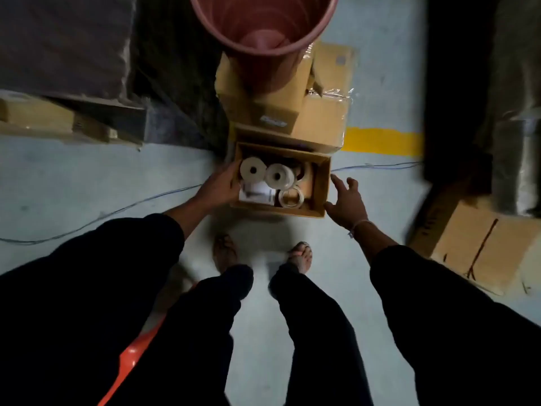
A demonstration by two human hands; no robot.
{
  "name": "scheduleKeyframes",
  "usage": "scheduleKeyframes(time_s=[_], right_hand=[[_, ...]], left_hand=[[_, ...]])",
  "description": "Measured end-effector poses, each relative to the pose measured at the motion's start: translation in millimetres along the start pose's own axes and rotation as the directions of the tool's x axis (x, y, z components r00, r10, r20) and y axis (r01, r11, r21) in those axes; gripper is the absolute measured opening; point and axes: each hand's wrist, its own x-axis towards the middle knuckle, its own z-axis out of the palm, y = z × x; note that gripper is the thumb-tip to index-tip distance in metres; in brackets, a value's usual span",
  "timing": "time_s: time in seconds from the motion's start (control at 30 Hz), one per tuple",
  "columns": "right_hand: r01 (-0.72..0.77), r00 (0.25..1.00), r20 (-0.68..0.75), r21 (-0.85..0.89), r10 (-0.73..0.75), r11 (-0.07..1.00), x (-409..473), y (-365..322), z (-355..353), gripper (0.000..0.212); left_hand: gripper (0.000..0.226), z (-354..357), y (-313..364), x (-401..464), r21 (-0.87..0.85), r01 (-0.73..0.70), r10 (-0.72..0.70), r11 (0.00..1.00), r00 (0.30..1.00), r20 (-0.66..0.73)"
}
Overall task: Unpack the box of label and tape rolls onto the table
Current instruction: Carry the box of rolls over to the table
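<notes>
An open cardboard box point(319, 186) sits on the floor in front of my feet. Inside stand two white label rolls point(253, 169) point(279, 174), a clear tape ring point(290, 197) near the front, and a white printed sheet point(256, 193). My left hand point(221, 184) grips the box's left wall, fingers curled over the rim. My right hand point(347, 197) hovers just beside the right wall with fingers spread, holding nothing; whether it touches the box I cannot tell.
Behind the box are stacked cartons point(319, 118) with a large pink bucket point(263, 30) on top. Another carton point(480, 244) lies at the right. A thin cable point(123, 210) crosses the floor. A yellow floor mark point(380, 140) and dark wrapped pallets point(58, 42) lie beyond.
</notes>
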Motion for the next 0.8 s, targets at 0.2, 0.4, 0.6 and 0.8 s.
scheduleKeyframes(time_s=[0.2,0.4,0.6,0.8], right_hand=[[-0.123,0.990,0.075,0.004,0.122,0.992,88.7,34.8,73.1,0.086],[-0.105,0.993,0.057,-0.010,0.105,0.994,160.5,59.4,127.1,0.083],[-0.107,0.993,-0.069,-0.106,0.100,0.989,188.2,72.5,139.1,0.064],[-0.061,0.995,-0.081,-0.144,0.049,0.988,181.5,68.8,122.4,0.076]], left_hand=[[0.069,63.5,-95.5,97.3,0.105,-0.001,-0.001,0.994,1.000,0.015],[0.067,102.8,-142.8,157.9,0.010,-0.045,0.045,0.999,0.999,-0.006],[0.050,122.2,-143.6,166.4,0.114,-0.086,0.106,0.990,0.979,-0.177],[0.070,112.8,-138.1,159.4,0.074,0.060,-0.048,0.995,0.988,-0.149]])
